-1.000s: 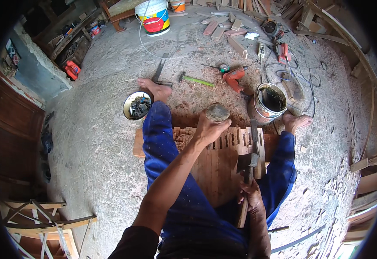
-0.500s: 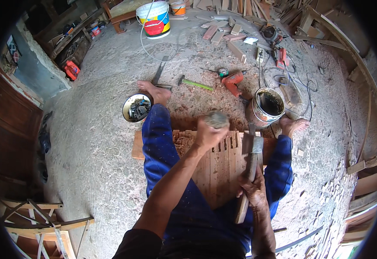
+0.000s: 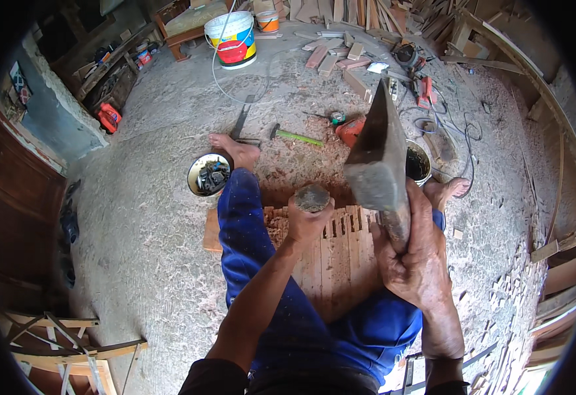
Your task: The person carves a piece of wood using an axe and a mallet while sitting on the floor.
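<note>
My left hand is closed round an upright tool that looks like a chisel. Only its round, worn butt end shows; the blade is hidden below my fist. Under it lie several wooden slats side by side, with rows of narrow slots near their far ends and shavings on top. To the right, my right hand grips the short wooden handle of a hatchet. The hatchet is raised above the slats, its grey metal head tilted up toward me, apart from the chisel.
A tub of metal parts stands by my left foot, a bucket by my right. Beyond lie a green-handled hammer, a red power tool, cables and wood offcuts. A white paint bucket stands farther back.
My right hand has lifted the hatchet from beside the slats up toward me. My left hand, with the chisel, has shifted slightly left and nearer.
</note>
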